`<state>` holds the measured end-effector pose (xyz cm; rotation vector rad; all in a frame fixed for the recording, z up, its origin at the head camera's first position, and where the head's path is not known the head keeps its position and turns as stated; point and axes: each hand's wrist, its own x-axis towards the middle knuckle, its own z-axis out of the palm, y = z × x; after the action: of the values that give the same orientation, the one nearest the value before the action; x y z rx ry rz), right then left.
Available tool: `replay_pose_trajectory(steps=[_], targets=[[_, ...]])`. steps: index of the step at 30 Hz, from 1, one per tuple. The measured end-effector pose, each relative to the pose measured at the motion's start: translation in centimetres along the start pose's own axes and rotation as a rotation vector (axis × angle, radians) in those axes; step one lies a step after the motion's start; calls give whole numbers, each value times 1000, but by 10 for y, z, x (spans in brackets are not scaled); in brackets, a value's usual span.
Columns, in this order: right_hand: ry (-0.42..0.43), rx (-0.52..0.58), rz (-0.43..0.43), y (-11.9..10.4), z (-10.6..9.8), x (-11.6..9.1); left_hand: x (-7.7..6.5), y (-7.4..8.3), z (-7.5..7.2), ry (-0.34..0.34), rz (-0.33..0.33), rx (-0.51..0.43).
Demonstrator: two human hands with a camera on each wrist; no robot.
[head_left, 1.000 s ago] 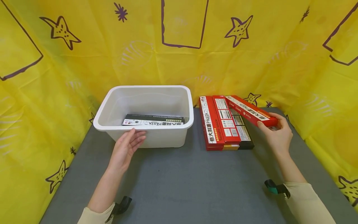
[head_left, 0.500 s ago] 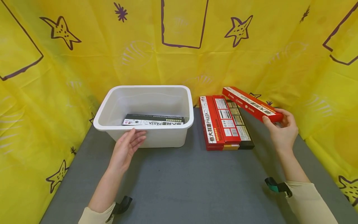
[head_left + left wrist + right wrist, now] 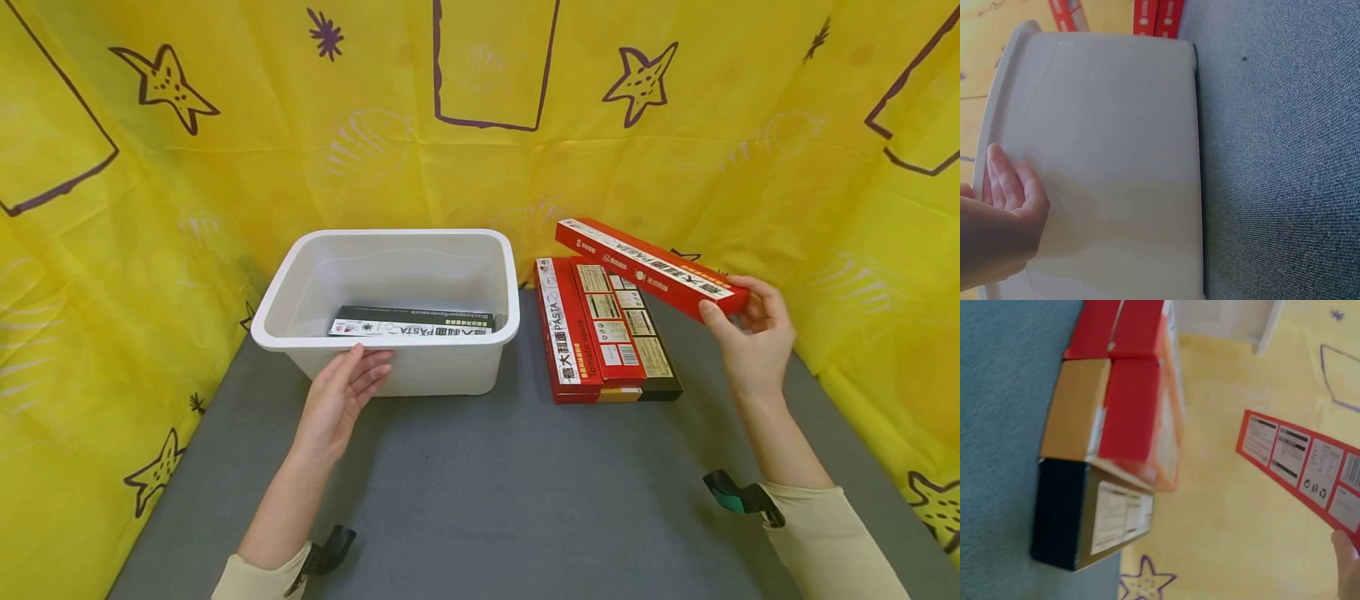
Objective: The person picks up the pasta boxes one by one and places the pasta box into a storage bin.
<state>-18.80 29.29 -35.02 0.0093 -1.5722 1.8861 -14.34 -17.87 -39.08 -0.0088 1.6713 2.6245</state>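
Leftward since half a second ago goes a red pasta box — pinched between thumb and fingers of the right hand, raised and slanted, clear of the stacked boxes. Left hand, fingers loosely extended, touches the front of a white bin just below its rim — a black-and-white pasta box lying inside.

Raised box: "PASTA"; stacked red box: "PASTA", "Tomato sauce"; black-white box: "PASTA", "Blackpepperflavorsauce".
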Motion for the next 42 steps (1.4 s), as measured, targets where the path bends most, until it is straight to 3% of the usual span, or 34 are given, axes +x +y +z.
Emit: replay_pose_trajectory(steps=[11,25,42], targets=[[-137,193,-54,-19,29,-8,0,0,1,18,-10,-2],[-268,235,-51,-28,63,-15,-1,2,2,25,-14,2],[-451,39,20,-16,100,-20,-1,0,2,15,-1,-10]])
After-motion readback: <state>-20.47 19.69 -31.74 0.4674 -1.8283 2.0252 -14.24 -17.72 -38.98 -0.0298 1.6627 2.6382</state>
